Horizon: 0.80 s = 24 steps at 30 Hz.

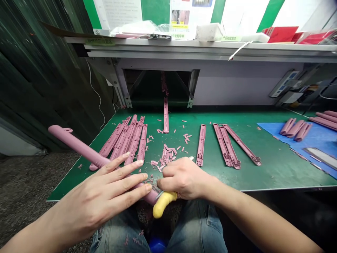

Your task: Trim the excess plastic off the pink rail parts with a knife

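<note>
My left hand (105, 196) lies across a long pink plastic tube-like part (79, 146), fingers stretched over its top and thumb hidden beneath. The part slants from the upper left, where it has a small looped tab, to the table's front edge. My right hand (184, 179) is closed at the part's near end. A yellow finger cot (164, 204) covers its thumb. Between thumb and part shows the thin grey-blue edge of a small blade (159, 194); the rest is hidden in the fist.
Several pink half-shells (134, 140) lie left on the green table (247, 130), more to the right (226, 146). Small pink scraps (168, 154) are heaped mid-table. One strip (166, 116) sits before a dark chute opening (147, 88). Pink pieces (295, 129) rest on a blue sheet (318, 149).
</note>
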### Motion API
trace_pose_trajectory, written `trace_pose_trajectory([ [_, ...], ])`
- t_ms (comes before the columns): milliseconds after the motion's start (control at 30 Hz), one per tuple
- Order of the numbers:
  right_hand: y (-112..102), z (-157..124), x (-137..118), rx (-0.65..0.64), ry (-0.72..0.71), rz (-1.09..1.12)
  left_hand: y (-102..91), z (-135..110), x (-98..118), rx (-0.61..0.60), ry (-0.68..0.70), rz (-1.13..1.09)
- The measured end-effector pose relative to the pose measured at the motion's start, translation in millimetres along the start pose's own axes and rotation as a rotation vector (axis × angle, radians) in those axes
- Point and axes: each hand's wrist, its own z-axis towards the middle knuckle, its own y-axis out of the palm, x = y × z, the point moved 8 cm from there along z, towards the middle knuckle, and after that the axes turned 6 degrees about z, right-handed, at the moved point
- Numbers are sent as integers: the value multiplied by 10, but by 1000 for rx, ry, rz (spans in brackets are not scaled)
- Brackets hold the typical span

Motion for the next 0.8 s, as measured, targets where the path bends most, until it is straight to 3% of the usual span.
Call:
trace_pose_trajectory([
  [67, -54, -40, 63, 32, -1, 99, 10, -23, -54, 44, -35, -27],
  [100, -89, -56, 218, 61, 93, 168, 51, -20, -112, 63, -93, -71],
  [167, -157, -116, 775, 141, 456, 290, 269, 44, -308, 77, -319, -277],
  [233, -225, -210, 1432, 220, 851, 328, 787, 154, -533, -7, -708, -682],
  [267, -264, -200, 1710, 239, 958, 315, 1093, 231, -586, -38, -905, -882],
  [400, -207, 21, 2535, 178, 1187, 347, 1912, 1000, -589, -48, -1009, -923],
  [500, -43, 149, 2810, 106, 1284, 409, 2246, 1476, -604, 30, -1024, -927],
  [567, -12, 187, 2894, 95, 1307, 433, 2318, 1647, -609, 88, -1012, -981],
  [633, -70, 176, 2929, 112, 1305, 447, 2288, 1644, -655, 143, -1011, -1054],
  [733, -196, 67, 2785, 150, 1258, 485, 2093, 1333, -875, 234, -1082, -1171],
  [800, -195, -39, 2462, 167, 1200, 540, 1894, 1030, -1082, 331, -1182, -1269],
])
